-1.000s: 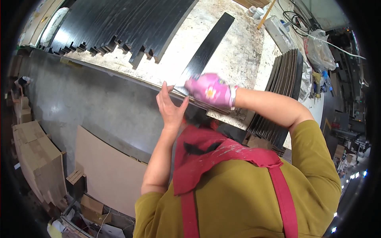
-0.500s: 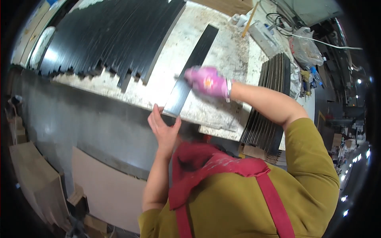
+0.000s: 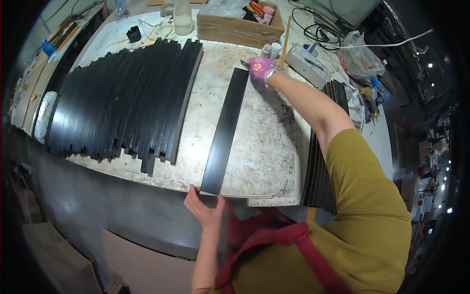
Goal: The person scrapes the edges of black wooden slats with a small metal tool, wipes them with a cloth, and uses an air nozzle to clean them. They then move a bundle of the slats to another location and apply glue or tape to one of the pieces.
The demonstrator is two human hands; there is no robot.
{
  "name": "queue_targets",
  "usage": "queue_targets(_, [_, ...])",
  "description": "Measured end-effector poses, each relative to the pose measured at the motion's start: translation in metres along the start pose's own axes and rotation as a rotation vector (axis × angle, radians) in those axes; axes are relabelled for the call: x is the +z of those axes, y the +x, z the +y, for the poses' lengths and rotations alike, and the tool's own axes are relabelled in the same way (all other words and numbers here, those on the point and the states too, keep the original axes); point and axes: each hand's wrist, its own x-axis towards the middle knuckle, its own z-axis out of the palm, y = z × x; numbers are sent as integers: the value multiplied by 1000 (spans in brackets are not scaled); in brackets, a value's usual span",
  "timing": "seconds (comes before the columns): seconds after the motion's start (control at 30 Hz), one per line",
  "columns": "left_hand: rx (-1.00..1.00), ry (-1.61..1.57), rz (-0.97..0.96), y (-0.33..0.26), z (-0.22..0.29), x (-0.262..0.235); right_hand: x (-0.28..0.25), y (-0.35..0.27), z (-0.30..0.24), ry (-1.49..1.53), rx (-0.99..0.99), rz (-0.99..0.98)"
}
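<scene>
A long black strip (image 3: 225, 132) with a smooth sheen lies lengthwise on the worn white worktop (image 3: 264, 161). My bare left hand (image 3: 205, 208) is at its near end by the table edge, thumb and fingers pinching it from either side. At the far end is my right hand (image 3: 262, 70), in a pink glove with a flower on it. It is closed around a small tool (image 3: 244, 64) whose thin metal tip pokes out beside the strip's far corner. The rest of that tool is hidden in the glove, so its exact kind cannot be made out.
To the left lies a wide row of similar black strips (image 3: 122, 103). More dark strips (image 3: 320, 161) stand stacked under my right arm. At the back are a cardboard box (image 3: 235, 30), a clear bottle (image 3: 183, 18), a wooden stick (image 3: 285, 44) and cables (image 3: 323, 34).
My right hand has travelled from the strip's middle to beyond its far end with the small tool. My left hand stays at the near end. The head view has shifted, showing more of the back.
</scene>
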Motion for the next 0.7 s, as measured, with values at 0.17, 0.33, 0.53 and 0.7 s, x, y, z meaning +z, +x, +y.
queue_targets(0.17, [47,283,-172,24,34,-32,-57,-52,1,169,-256,189])
queue_targets(0.33, [158,300,-375,90,60,-4,-99,-134,15,346,-402,226])
queue_targets(0.53, [106,251,-622,124,48,1,-146,-256,50,533,-214,171])
queue_targets(0.7, [165,369,-603,149,45,21,-125,-322,77,810,-61,206])
